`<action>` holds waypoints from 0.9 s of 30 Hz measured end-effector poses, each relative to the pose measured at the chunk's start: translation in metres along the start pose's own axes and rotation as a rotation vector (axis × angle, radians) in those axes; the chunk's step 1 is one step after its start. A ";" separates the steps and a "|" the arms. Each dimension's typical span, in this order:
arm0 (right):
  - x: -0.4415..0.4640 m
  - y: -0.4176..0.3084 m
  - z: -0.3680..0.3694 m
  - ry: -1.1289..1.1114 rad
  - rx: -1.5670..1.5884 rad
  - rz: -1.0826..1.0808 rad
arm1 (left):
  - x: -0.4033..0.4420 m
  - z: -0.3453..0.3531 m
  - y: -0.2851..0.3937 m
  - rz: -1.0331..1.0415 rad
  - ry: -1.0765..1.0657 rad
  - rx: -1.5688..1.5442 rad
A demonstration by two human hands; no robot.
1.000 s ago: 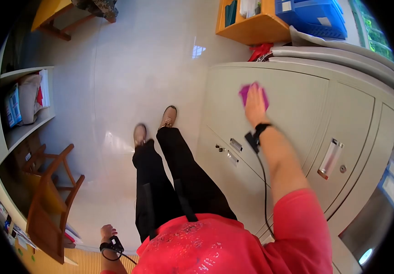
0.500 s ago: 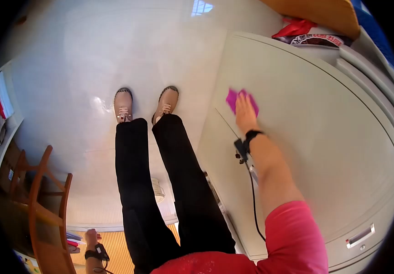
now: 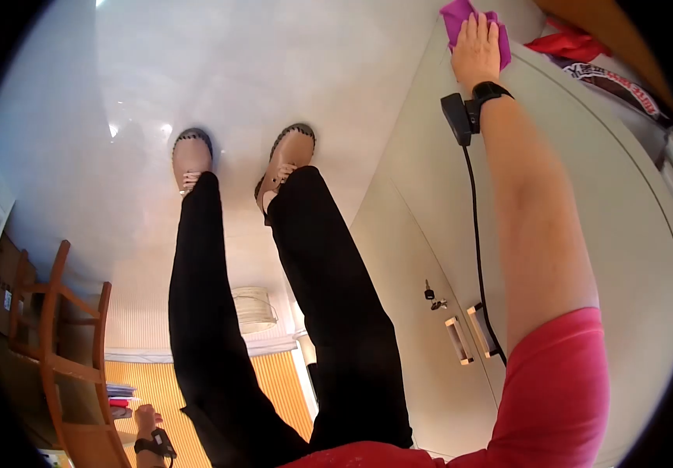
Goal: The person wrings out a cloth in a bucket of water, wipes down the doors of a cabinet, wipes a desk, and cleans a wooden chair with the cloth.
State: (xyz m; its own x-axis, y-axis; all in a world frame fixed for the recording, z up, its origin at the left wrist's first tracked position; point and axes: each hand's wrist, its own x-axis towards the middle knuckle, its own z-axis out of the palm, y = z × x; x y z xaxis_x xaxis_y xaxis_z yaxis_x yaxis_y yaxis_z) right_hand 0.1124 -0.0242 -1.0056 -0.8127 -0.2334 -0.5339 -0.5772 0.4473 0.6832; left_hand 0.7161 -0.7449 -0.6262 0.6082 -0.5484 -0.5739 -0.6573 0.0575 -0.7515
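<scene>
My right hand point(image 3: 477, 53) presses a purple cloth point(image 3: 456, 19) flat against the light grey-green cabinet point(image 3: 578, 179), near its far upper corner. The cloth shows around the fingers and beside the palm. A black device with a cable is strapped to my right wrist. At the lower left, my left hand point(image 3: 147, 419) hangs at my side, small in view, with its fingers loosely bent and no object visible in it. It is nearest to a small stack of books point(image 3: 120, 395).
Keys point(image 3: 430, 293) hang at the cabinet doors beside two metal handles point(image 3: 458, 341). A wooden chair point(image 3: 79, 366) stands at the left. Behind my legs is a white bin point(image 3: 254, 310). Red fabric point(image 3: 570, 41) lies beyond the cabinet's far edge.
My right hand and the purple cloth have moved forward along the cabinet to its far corner. The view has shifted, and the cabinet's keys and two handles now show plainly.
</scene>
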 end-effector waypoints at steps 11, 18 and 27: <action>-0.235 -0.154 0.006 -0.635 0.222 -0.836 | -0.039 0.027 0.044 -0.003 -0.129 0.133; -0.177 0.015 -0.052 -0.387 0.035 -0.479 | -0.067 -0.016 0.057 0.174 -0.090 0.078; -0.258 0.157 -0.140 -0.182 0.118 -0.075 | -0.075 -0.054 0.147 0.571 -0.121 -0.006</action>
State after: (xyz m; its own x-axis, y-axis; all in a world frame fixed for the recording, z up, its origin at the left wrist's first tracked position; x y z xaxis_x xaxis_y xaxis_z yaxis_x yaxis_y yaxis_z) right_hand 0.2201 -0.0149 -0.6910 -0.7336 -0.1148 -0.6698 -0.6139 0.5345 0.5808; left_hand 0.5501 -0.7406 -0.6757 0.2028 -0.3330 -0.9209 -0.8983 0.3111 -0.3103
